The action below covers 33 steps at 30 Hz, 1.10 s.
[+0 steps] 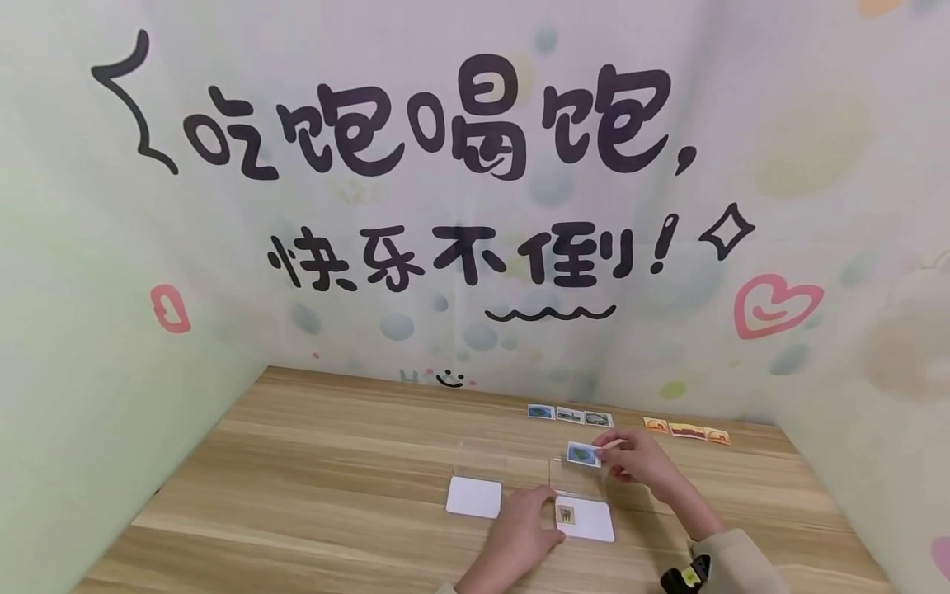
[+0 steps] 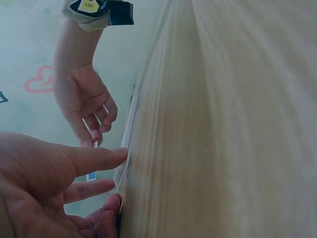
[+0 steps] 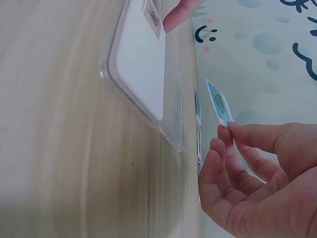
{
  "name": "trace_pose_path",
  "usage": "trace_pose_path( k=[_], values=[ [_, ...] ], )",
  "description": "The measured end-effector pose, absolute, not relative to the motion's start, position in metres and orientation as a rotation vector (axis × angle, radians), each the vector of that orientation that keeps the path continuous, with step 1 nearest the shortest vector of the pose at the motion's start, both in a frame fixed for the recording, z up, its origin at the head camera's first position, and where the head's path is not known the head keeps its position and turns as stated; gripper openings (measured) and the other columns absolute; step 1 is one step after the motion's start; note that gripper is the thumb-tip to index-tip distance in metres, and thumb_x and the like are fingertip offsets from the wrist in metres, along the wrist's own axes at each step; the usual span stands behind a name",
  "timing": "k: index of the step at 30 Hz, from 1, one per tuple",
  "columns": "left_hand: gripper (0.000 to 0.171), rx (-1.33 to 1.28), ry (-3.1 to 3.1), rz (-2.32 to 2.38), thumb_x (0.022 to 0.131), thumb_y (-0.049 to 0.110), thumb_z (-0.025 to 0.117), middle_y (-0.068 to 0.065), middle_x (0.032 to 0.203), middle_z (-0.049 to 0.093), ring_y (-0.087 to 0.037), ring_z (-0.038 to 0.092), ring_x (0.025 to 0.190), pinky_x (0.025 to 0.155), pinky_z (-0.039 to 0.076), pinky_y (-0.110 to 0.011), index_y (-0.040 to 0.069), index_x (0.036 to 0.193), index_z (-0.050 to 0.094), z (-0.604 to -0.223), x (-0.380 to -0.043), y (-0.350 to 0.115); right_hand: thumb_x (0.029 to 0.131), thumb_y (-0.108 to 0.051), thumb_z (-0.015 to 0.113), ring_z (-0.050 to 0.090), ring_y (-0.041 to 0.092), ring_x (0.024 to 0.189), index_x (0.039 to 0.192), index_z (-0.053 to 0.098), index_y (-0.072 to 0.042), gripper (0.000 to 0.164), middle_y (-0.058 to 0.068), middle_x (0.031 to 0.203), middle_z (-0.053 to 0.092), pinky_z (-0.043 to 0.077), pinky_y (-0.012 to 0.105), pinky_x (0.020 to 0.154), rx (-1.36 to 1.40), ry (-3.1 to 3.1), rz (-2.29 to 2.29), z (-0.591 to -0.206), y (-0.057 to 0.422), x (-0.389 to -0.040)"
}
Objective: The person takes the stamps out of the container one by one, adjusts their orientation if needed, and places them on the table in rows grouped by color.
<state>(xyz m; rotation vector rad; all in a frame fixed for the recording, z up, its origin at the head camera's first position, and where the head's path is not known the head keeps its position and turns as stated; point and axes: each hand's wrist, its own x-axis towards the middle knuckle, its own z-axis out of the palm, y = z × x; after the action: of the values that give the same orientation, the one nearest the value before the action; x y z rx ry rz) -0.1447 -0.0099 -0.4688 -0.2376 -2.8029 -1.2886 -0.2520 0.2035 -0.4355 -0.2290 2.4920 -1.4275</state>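
My right hand point(image 1: 641, 462) pinches a blue-and-green stamp point(image 1: 583, 454) with a white border between thumb and fingertip. It holds the stamp above the raised clear lid point(image 1: 579, 478) of the right plastic case. In that case lies a white card point(image 1: 591, 520), with a small brown stamp point(image 1: 566, 515) near its left side. My left hand point(image 1: 523, 524) rests at the left edge of this case; its thumb point(image 2: 106, 157) and index finger look fairly straight and touch the rim. The right wrist view shows the held stamp point(image 3: 219, 104) tilted upward.
A second clear case with a white card point(image 1: 473, 497) lies left, its lid point(image 1: 478, 460) raised. At the back are a row of blue and green stamps point(image 1: 570, 415) and a row of orange and red stamps point(image 1: 687, 431). A printed cloth wall stands behind the wooden table point(image 1: 297, 495).
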Motion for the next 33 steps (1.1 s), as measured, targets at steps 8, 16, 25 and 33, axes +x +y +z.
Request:
trace_pose_path(
  k=[8, 16, 25, 33],
  values=[
    [0.046, -0.235, -2.812, -1.287, 0.077, 0.011, 0.091, -0.017, 0.111, 0.074, -0.039, 0.068, 0.108, 0.091, 0.057, -0.051, 0.002, 0.119, 0.074, -0.469, -0.145, -0.01, 0.1, -0.005, 0.068, 0.059, 0.018, 0.069, 0.113, 0.067, 0.007, 0.018, 0.004, 0.082, 0.065, 0.055, 0.032, 0.063, -0.199, 2.514, -1.425, -0.436, 0.199, -0.256],
    [0.046, -0.241, -2.804, -1.277, 0.076, 0.011, 0.091, -0.016, 0.111, 0.075, -0.038, 0.068, 0.107, 0.091, 0.058, -0.049, 0.002, 0.118, 0.074, -0.469, -0.145, -0.011, 0.101, -0.006, 0.068, 0.058, 0.018, 0.069, 0.114, 0.068, 0.007, 0.018, 0.005, 0.084, 0.067, 0.055, 0.031, 0.063, -0.186, 2.53, -1.409, -0.437, 0.196, -0.258],
    [0.046, -0.247, -2.801, -1.306, 0.076, 0.009, 0.091, -0.018, 0.109, 0.074, -0.038, 0.068, 0.106, 0.092, 0.057, -0.049, 0.0, 0.118, 0.074, -0.47, -0.145, -0.011, 0.101, -0.006, 0.068, 0.057, 0.018, 0.069, 0.113, 0.068, 0.006, 0.018, 0.004, 0.083, 0.066, 0.056, 0.034, 0.064, -0.212, 2.533, -1.407, -0.438, 0.196, -0.262],
    [0.045, -0.262, -2.79, -1.347, 0.076, 0.007, 0.09, -0.019, 0.109, 0.072, -0.039, 0.067, 0.107, 0.093, 0.056, -0.05, -0.002, 0.118, 0.073, -0.469, -0.145, -0.011, 0.101, -0.008, 0.069, 0.058, 0.02, 0.069, 0.115, 0.069, 0.006, 0.02, 0.006, 0.087, 0.069, 0.057, 0.034, 0.066, -0.202, 2.549, -1.398, -0.439, 0.195, -0.265]
  ],
)
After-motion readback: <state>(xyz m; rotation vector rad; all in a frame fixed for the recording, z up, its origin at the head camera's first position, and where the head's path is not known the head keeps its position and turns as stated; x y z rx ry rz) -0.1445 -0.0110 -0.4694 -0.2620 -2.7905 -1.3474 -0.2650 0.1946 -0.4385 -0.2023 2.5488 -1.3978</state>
